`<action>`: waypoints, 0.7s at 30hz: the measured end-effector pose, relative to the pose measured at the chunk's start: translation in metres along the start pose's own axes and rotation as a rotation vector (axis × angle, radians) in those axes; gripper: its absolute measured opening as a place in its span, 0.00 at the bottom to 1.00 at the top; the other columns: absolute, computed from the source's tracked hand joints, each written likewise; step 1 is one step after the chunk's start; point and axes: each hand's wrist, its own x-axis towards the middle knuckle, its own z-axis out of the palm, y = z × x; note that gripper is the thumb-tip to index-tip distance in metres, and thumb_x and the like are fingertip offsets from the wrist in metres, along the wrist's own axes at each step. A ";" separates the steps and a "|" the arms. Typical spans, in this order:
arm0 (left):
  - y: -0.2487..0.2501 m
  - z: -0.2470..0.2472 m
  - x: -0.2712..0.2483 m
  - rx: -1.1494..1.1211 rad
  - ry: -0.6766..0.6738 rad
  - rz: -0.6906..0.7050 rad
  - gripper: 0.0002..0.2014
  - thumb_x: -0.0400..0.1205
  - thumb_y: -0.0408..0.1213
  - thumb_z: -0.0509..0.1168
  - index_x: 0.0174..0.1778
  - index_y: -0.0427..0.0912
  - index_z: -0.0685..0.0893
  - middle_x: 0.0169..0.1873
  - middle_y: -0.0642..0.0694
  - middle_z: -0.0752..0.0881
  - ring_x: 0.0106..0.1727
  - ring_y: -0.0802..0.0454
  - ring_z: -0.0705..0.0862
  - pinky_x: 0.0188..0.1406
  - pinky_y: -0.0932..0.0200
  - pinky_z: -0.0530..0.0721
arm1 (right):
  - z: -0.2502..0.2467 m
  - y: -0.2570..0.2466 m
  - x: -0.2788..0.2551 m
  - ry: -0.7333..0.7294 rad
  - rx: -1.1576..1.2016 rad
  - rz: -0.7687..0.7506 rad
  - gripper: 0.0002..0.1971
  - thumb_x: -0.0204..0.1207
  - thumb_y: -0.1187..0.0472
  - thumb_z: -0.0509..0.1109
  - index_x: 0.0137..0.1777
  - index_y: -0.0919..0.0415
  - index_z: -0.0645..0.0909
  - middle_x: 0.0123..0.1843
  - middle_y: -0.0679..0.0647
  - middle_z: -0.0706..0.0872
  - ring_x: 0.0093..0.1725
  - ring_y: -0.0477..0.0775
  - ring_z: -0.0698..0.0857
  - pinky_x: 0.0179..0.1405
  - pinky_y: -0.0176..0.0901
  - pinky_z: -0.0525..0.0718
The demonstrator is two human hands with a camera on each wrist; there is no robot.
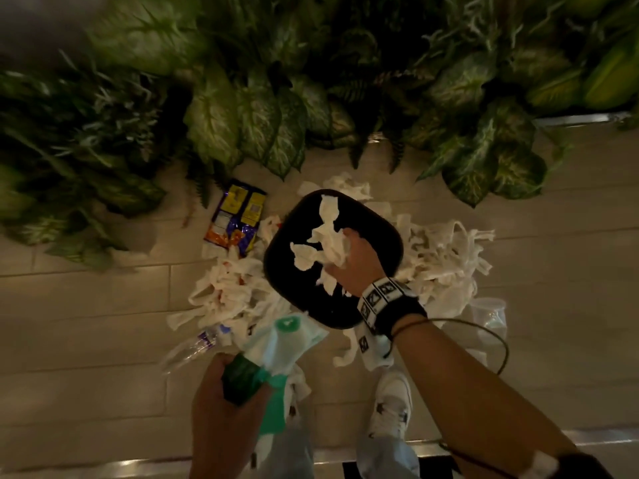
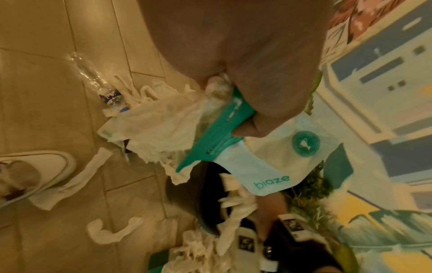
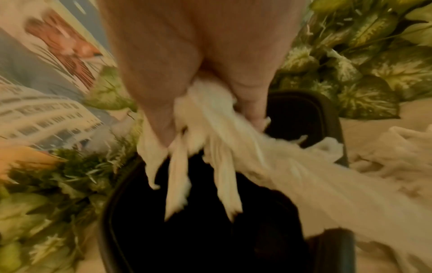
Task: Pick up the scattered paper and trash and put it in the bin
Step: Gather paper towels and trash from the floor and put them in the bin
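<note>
Two fistfuls: my right hand clutches paper over the bin, my left grips a bag beside it; trailing strips may snag the rim and spill outside.

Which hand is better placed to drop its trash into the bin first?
Right. The right hand already holds paper strips directly above the open black bin; the left hand holds its packet beside it.
</note>
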 end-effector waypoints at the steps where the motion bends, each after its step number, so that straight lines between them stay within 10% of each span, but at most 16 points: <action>1: 0.005 -0.002 0.003 -0.011 0.015 0.018 0.18 0.63 0.23 0.77 0.34 0.48 0.78 0.31 0.43 0.86 0.29 0.48 0.86 0.24 0.54 0.86 | 0.004 0.005 0.007 -0.081 -0.082 0.040 0.47 0.66 0.44 0.76 0.79 0.51 0.52 0.79 0.60 0.64 0.75 0.66 0.67 0.70 0.63 0.73; 4: 0.022 0.001 0.016 -0.044 0.022 0.064 0.17 0.62 0.26 0.78 0.37 0.46 0.77 0.31 0.41 0.84 0.32 0.46 0.85 0.24 0.54 0.85 | 0.008 0.018 0.006 -0.118 -0.072 0.045 0.43 0.63 0.43 0.76 0.76 0.54 0.61 0.75 0.60 0.70 0.71 0.65 0.73 0.67 0.62 0.77; 12: 0.080 0.072 0.084 -0.021 -0.033 0.244 0.16 0.66 0.29 0.75 0.42 0.47 0.76 0.36 0.47 0.82 0.35 0.56 0.82 0.31 0.61 0.85 | -0.017 0.084 -0.110 0.334 0.028 -0.080 0.15 0.68 0.66 0.76 0.55 0.66 0.82 0.53 0.62 0.82 0.51 0.61 0.82 0.52 0.37 0.73; 17: 0.067 0.139 0.143 0.191 -0.201 0.165 0.24 0.66 0.38 0.77 0.56 0.41 0.76 0.49 0.46 0.83 0.51 0.46 0.83 0.46 0.56 0.81 | -0.010 0.165 -0.184 0.288 0.020 0.188 0.12 0.67 0.66 0.77 0.50 0.57 0.84 0.49 0.50 0.80 0.49 0.58 0.83 0.50 0.56 0.84; 21: 0.039 0.157 0.159 0.495 -0.432 0.000 0.44 0.64 0.49 0.78 0.74 0.46 0.66 0.71 0.41 0.74 0.71 0.38 0.73 0.70 0.43 0.74 | 0.000 0.208 -0.218 0.231 0.052 0.393 0.11 0.69 0.66 0.76 0.50 0.56 0.83 0.51 0.54 0.82 0.50 0.57 0.83 0.52 0.49 0.82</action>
